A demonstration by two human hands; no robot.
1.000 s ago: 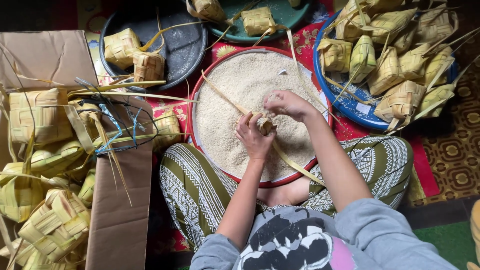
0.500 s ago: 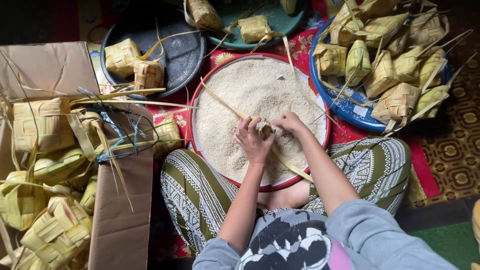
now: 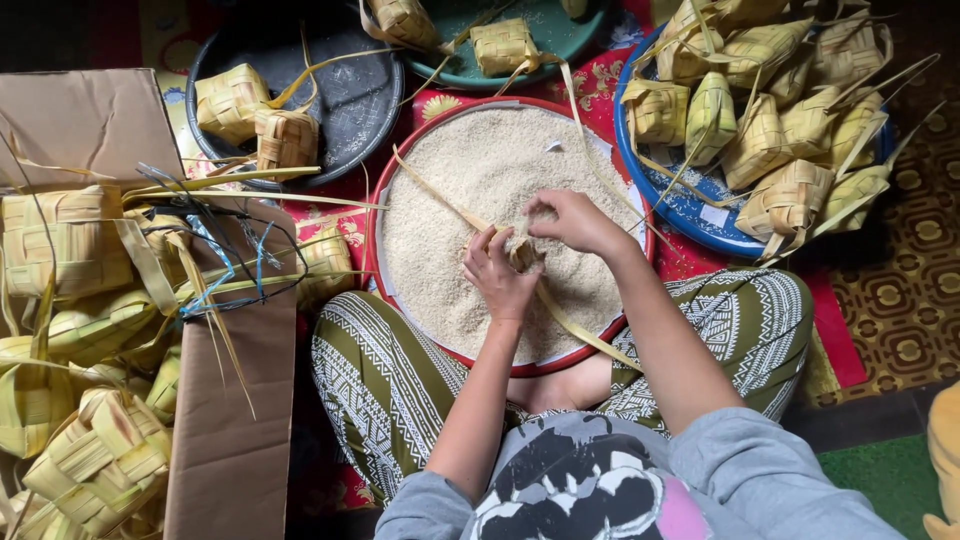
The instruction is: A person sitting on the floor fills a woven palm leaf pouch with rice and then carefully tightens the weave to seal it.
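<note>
A round red-rimmed basin (image 3: 372, 236) full of raw white rice (image 3: 480, 170) stands in front of my crossed legs. My left hand (image 3: 497, 280) holds a small woven palm-leaf pouch (image 3: 523, 256) just above the rice, and its long leaf strips (image 3: 580, 331) trail over the basin's near rim. My right hand (image 3: 572, 221) is bunched, fingertips together, right at the pouch's top and touching it. I cannot tell whether it holds rice.
A blue basin (image 3: 690, 215) at the upper right holds several woven pouches. A dark pan (image 3: 350, 95) holds two, and a green dish (image 3: 540, 30) holds two more. At the left are a cardboard box (image 3: 235, 440) and a pile of pouches (image 3: 90, 460).
My right hand dipped down to the pouch and rice half a second ago and has now lifted slightly. My left hand has kept the pouch in about the same place.
</note>
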